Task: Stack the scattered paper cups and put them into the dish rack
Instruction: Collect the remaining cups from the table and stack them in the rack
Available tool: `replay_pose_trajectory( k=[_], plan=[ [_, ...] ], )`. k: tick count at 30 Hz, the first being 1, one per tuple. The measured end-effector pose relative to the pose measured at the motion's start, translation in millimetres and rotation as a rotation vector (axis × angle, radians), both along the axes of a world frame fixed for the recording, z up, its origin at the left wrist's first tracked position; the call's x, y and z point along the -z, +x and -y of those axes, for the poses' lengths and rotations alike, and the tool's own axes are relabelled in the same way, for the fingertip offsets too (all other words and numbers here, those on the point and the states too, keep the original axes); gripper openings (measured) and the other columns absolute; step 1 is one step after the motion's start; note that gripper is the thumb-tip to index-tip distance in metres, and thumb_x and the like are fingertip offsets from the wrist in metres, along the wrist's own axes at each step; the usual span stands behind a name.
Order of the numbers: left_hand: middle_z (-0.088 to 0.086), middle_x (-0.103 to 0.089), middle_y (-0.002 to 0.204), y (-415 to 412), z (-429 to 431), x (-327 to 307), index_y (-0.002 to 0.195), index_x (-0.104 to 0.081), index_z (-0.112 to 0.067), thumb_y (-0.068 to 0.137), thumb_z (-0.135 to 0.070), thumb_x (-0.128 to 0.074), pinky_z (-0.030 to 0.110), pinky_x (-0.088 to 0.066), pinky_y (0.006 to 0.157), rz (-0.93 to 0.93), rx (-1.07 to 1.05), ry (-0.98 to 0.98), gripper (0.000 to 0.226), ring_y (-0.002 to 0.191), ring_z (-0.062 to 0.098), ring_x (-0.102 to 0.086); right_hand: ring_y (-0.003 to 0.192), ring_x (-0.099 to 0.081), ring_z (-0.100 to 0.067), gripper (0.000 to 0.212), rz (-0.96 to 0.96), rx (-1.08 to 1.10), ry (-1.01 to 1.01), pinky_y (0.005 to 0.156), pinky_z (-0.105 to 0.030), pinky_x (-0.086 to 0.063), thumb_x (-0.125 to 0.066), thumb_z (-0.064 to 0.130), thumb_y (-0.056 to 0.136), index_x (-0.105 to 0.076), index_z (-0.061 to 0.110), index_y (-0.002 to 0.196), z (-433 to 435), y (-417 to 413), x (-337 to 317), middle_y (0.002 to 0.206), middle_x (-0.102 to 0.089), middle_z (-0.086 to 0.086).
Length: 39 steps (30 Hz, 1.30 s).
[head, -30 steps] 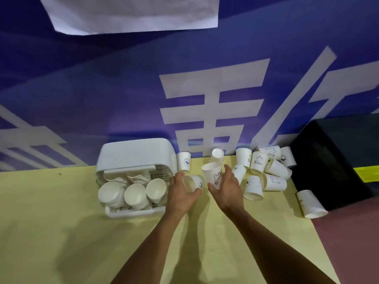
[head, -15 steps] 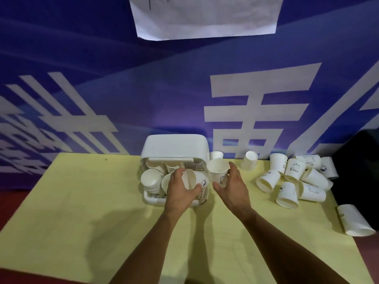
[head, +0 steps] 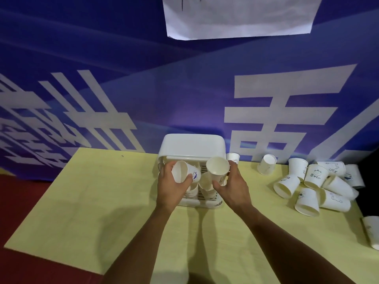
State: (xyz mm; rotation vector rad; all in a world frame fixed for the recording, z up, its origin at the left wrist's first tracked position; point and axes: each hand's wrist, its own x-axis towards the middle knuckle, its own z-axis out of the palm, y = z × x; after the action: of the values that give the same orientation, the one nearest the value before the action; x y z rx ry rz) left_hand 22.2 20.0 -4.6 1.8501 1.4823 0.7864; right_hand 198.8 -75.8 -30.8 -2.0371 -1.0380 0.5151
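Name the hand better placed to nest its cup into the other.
Left, probably: the left hand holds the left cup tilted, base toward the right cup, mouth up, in the right hand; both over the dish rack.

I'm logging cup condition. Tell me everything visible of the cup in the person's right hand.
The paper cup is white and empty, pale inside. It is tilted, its round mouth toward the camera. A faint line drawing on its wall is partly hidden. The right hand grips it, thumb near, fingers behind, over the dish rack, apart from the other held cup.
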Motion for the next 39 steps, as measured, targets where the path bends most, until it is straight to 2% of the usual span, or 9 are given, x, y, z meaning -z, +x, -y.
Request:
replay_pose_trajectory(
  k=[4,8,13,20,25,29,39],
  plan=[
    [-0.005,-0.051,0.131,-4,-3,7,0.13,-0.049,-0.028,0.074,-0.044,-0.081,0.029,-0.045,0.097,-0.045,0.015,0.022,0.066,0.119,0.016,-0.048,0.107,-0.062,-0.022,0.072,-0.02,0.0,-0.012,0.084,-0.041,-0.058,-0.074,0.048,0.08,-0.03,0.032,0.134,-4,-5,3,0.128,-0.057,0.003],
    [-0.006,-0.048,0.135,-4,-4,17,0.133,-0.049,-0.029,0.073,-0.043,-0.081,0.034,-0.043,0.104,-0.085,0.04,0.006,0.069,0.126,0.017,-0.043,0.103,-0.063,-0.023,0.068,-0.019,-0.016,-0.022,0.082,-0.043,-0.057,-0.074,0.048,0.079,-0.032,0.03,0.13,-6,-4,6,0.125,-0.058,0.002],
    [-0.001,-0.046,0.14,-3,-5,28,0.138,-0.047,-0.024,0.074,-0.04,-0.082,0.027,-0.033,0.104,-0.14,0.071,-0.026,0.075,0.131,0.02,-0.039,0.104,-0.063,-0.025,0.069,-0.014,-0.032,-0.038,0.082,-0.044,-0.057,-0.075,0.046,0.08,-0.033,0.028,0.131,-8,-7,10,0.126,-0.058,0.002],
    [0.002,-0.045,0.139,-4,-9,41,0.139,-0.045,-0.025,0.072,-0.043,-0.082,0.038,-0.04,0.105,-0.193,0.09,-0.078,0.078,0.129,0.023,-0.039,0.108,-0.06,-0.02,0.077,0.0,-0.085,-0.038,0.082,-0.036,-0.056,-0.076,0.049,0.08,-0.03,0.026,0.138,-12,-10,16,0.128,-0.057,0.004],
    [0.004,-0.047,0.136,-1,-10,44,0.138,-0.047,-0.023,0.072,-0.042,-0.082,0.042,-0.042,0.105,-0.218,0.111,-0.078,0.076,0.127,0.026,-0.042,0.102,-0.061,-0.024,0.075,0.038,-0.058,-0.052,0.077,-0.042,-0.056,-0.073,0.058,0.076,-0.033,0.027,0.131,-16,-12,23,0.121,-0.061,-0.005],
    [0.003,-0.047,0.135,3,-11,44,0.139,-0.047,-0.025,0.072,-0.041,-0.081,0.042,-0.042,0.104,-0.254,0.127,-0.081,0.077,0.126,0.026,-0.042,0.102,-0.06,-0.026,0.075,0.063,-0.046,-0.068,0.077,-0.041,-0.055,-0.074,0.057,0.076,-0.036,0.022,0.131,-17,-12,29,0.119,-0.062,-0.007],
    [0.0,-0.046,0.135,7,-11,48,0.144,-0.045,-0.027,0.076,-0.04,-0.078,0.035,-0.037,0.103,-0.332,0.151,-0.071,0.077,0.126,0.023,-0.04,0.106,-0.056,-0.024,0.079,0.066,-0.074,-0.076,0.08,-0.039,-0.053,-0.076,0.051,0.077,-0.032,0.026,0.138,-15,-9,40,0.121,-0.061,-0.006]
  ],
)
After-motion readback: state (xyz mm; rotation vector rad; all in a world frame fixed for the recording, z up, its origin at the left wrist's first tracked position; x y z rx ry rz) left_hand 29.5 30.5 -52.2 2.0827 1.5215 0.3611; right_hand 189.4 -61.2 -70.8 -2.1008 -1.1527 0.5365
